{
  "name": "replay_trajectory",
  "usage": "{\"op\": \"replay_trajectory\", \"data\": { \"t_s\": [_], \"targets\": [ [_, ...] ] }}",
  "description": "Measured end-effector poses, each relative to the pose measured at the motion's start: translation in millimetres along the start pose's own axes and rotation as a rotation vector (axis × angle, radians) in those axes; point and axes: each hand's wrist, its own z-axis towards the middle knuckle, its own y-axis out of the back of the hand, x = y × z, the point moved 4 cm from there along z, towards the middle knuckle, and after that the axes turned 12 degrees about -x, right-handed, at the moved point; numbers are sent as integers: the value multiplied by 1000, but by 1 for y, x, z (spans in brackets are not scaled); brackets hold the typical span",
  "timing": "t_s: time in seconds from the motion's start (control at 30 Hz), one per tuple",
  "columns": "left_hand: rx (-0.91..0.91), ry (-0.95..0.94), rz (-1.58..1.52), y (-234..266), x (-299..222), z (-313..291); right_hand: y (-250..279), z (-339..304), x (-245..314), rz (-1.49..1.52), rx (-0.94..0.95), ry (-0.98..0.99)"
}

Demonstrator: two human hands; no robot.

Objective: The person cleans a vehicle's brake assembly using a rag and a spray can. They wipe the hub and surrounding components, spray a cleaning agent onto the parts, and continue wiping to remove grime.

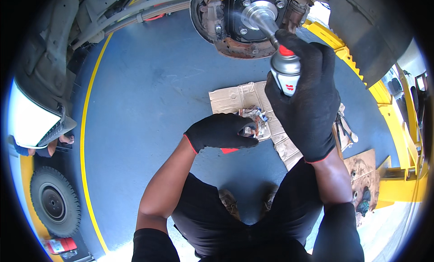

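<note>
My right hand (307, 99), in a black glove with a red cuff edge, is wrapped round a silver and white spray can (285, 76) with a red top. Its index finger lies over the can's nozzle. Just beyond the can is a drum brake assembly (253, 47) with a bare metal wheel hub (259, 14) and rusty brake shoes. A faint streak of mist shows by the hub. Lower and to the left, my left hand (219, 130), gloved alike, hangs with fingers curved and apart from the thumb; no held thing shows in it.
Flattened cardboard (226, 99) lies on the blue floor (144, 99) with crumpled packaging (260, 122) on it. Yellow lift parts (389, 113) stand on the right, near a stained board (364, 171) with small parts. A tyre (55, 201) and another person's hand (67, 139) are at far left.
</note>
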Motion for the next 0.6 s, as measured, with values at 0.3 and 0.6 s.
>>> {"op": "replay_trajectory", "data": {
  "t_s": [0.3, 0.6],
  "targets": [
    [-17, -9, 63, -1, 3, 1, -7, -15, -6, -119, 158, 4],
    [77, 10, 88, -3, 1, 4, -5, -17, -14, -161, 195, 24]
  ]
}}
